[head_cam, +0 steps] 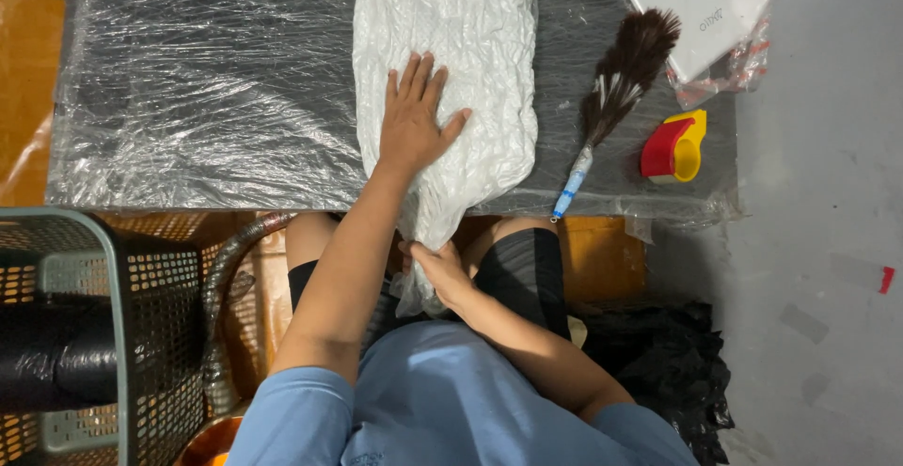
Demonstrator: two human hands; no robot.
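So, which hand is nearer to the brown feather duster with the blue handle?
Left. The left hand lies flat on the crinkled white fabric, beside the duster; the right hand is lower, below the table edge.

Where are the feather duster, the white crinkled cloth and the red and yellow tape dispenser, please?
feather duster (623,71): head view, on the dark feathers.
white crinkled cloth (451,15): head view, upper middle.
red and yellow tape dispenser (666,147): head view, red part.

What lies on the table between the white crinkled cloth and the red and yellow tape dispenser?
In the head view, a feather duster lies between the white crinkled cloth and the tape dispenser, on the plastic-wrapped table.
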